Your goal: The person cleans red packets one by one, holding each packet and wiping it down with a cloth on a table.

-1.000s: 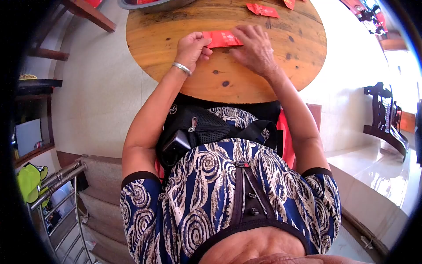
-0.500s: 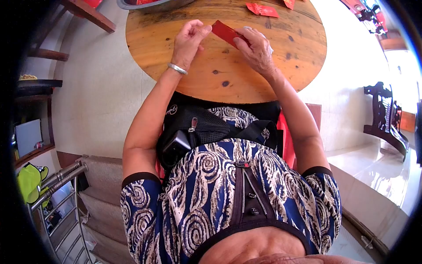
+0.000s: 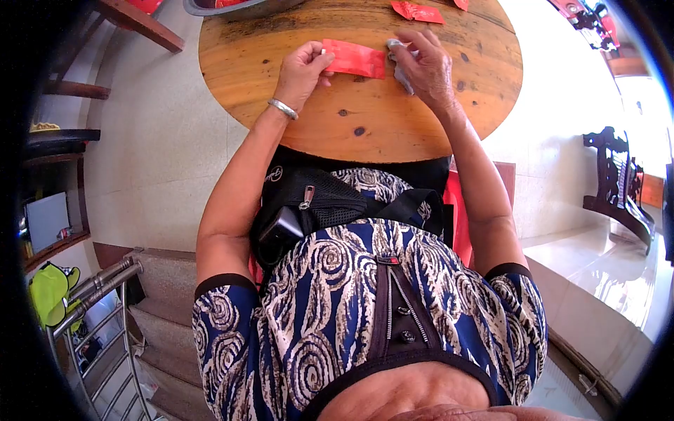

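Observation:
Over the round wooden table (image 3: 344,133), my left hand (image 3: 300,74) pinches the left end of a flat red packet (image 3: 357,59). The packet's broad face is turned up and its right end hangs free. A silver bangle circles my left wrist. Just right of the packet, my right hand (image 3: 428,70) has its fingers closed on a crumpled pale grey cloth (image 3: 401,69), part of which hangs below the thumb. My right hand and the packet are slightly apart.
More red packets (image 3: 419,12) lie at the table's far side. A grey metal basin (image 3: 263,10) with red items stands at the far left. Dark wooden furniture (image 3: 616,189) is at the right, a metal railing (image 3: 95,284) at the lower left.
My right hand has let go of the red packet and moved right, with more cloth now showing. The packet has turned its broad face up, in my left hand.

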Demonstrator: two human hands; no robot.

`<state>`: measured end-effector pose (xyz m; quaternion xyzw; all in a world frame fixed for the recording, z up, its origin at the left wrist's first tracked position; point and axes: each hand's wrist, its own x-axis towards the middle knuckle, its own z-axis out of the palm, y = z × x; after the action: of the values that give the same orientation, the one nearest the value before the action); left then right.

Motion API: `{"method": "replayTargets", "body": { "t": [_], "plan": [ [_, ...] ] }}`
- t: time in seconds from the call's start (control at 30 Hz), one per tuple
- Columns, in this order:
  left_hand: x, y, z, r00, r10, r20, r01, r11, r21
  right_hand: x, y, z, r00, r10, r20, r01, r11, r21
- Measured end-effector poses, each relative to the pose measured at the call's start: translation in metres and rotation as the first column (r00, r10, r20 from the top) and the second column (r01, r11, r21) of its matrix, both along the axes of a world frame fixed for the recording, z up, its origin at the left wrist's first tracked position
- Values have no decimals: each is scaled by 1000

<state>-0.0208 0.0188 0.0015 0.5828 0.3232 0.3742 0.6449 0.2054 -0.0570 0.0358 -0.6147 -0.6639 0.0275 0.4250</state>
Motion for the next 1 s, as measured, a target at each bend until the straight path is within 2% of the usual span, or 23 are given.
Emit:
{"method": "replayTargets", "body": {
  "t": [0.07, 0.1, 0.17, 0.2, 0.27, 0.3, 0.4, 0.47, 0.5, 0.57, 0.7, 0.77, 0.8, 0.83, 0.9, 1.0],
  "plan": [
    [-3, 3, -2, 998, 57, -10, -58, 992, -116, 8, -1, 2, 986, -83, 147, 74, 995, 64],
    [-3, 3, -3, 998, 56, -11, -57, 992, -116, 10, -2, 1, 986, -84, 146, 75, 995, 63],
    [-4, 4, -4, 995, 23, -98, -37, 989, -146, 13, -4, 0, 956, -82, 281, 90, 996, -15],
    [-3, 4, -4, 995, 22, -98, -36, 989, -146, 16, -5, -4, 956, -82, 280, 90, 996, -15],
    [-1, 3, -3, 984, 49, -171, -76, 985, -154, 22, -4, -16, 972, 34, 233, 20, 974, -227],
    [-1, 2, -1, 984, 49, -172, -76, 985, -154, 24, -2, -19, 972, 34, 233, 20, 974, -227],
    [0, 0, 2, 967, 68, -246, -113, 978, -174, 27, 1, -25, 978, 26, 209, 7, 988, -156],
    [1, -2, 4, 957, 53, -285, -112, 974, -196, 21, 3, -25, 997, -61, 49, 64, 996, -58],
    [2, -4, 4, 957, 55, -284, -114, 974, -195, 16, 3, -21, 997, -60, 50, 62, 996, -57],
    [6, -8, 4, 952, 41, -302, -102, 977, -187, 1, 1, -8, 999, -32, -30, 34, 998, 53],
    [12, -14, 4, 969, -5, -245, -64, 961, -270, -48, -6, -1, 999, 45, -31, -43, 997, 59],
    [15, -16, 3, 965, 20, -260, -82, 970, -230, -60, -6, -13, 979, 189, 77, -196, 977, 88],
    [15, -16, 1, 965, 16, -260, -78, 970, -230, -64, -3, -19, 968, 202, 148, -220, 969, 116],
    [15, -15, -2, 964, 8, -267, -70, 972, -224, -64, -1, -24, 969, 199, 148, -217, 969, 115],
    [15, -16, -1, 962, 1, -272, -64, 974, -219, -65, 2, -31, 950, 105, 294, -131, 989, 70],
    [17, -19, 4, 952, 12, -306, -86, 970, -228, -60, 6, -33, 951, 13, 310, -43, 995, 90]
  ]
}}
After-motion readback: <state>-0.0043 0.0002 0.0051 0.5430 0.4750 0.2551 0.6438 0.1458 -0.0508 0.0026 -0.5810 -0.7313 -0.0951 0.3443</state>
